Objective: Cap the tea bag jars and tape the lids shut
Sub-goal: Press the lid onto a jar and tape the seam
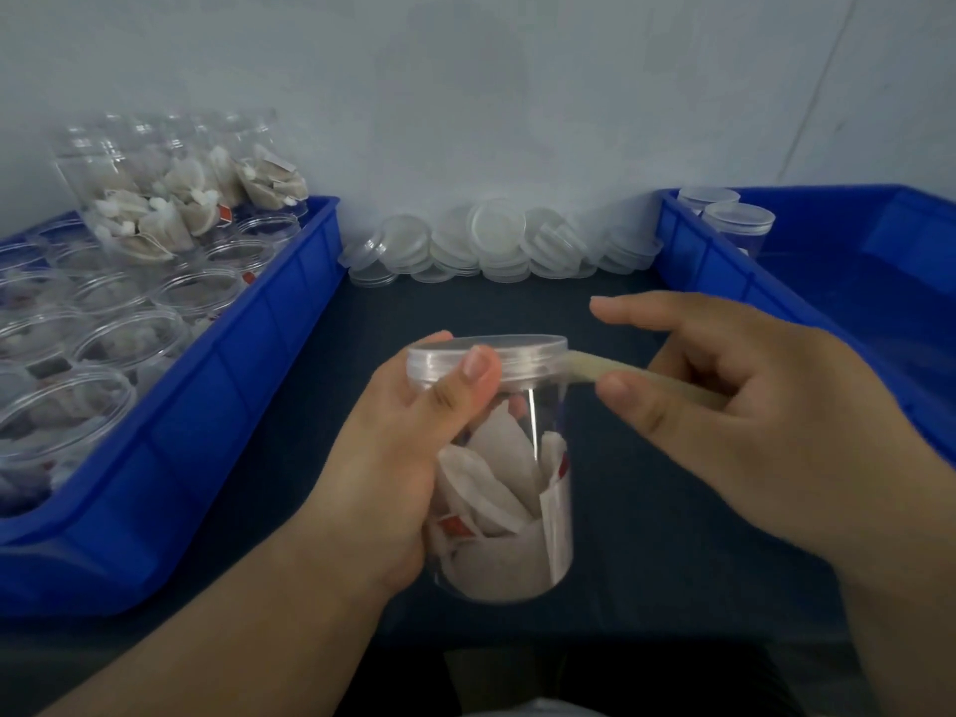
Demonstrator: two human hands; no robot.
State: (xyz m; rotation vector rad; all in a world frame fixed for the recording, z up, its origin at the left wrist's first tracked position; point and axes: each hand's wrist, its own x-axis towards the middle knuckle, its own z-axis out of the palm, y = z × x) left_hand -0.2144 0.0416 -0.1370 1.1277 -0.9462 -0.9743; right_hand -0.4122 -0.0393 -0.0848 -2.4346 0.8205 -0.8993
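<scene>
A dark blue table cover (646, 535) fills the middle. At nine o'clock a blue plastic tray (248, 354) lies on it, and at two o'clock a second blue tray (724, 266). At twelve o'clock a pale wall (517, 95) rises behind both.

I see a plain wall (517, 95) across the back, pale grey-white with a bluish cast and a matte finish. 1 thin line (820, 80) slants down its right side. The wall meets the table (465, 313) directly. The tabletop is dark navy, flat and dull, and runs toward me to a front edge low in my view. 2 blue plastic bins sit on it, the left bin (233, 406) and the right bin (714, 266). The light is soft and even, with faint shadows. Below the table edge it is too dark for me to make out the floor.
</scene>
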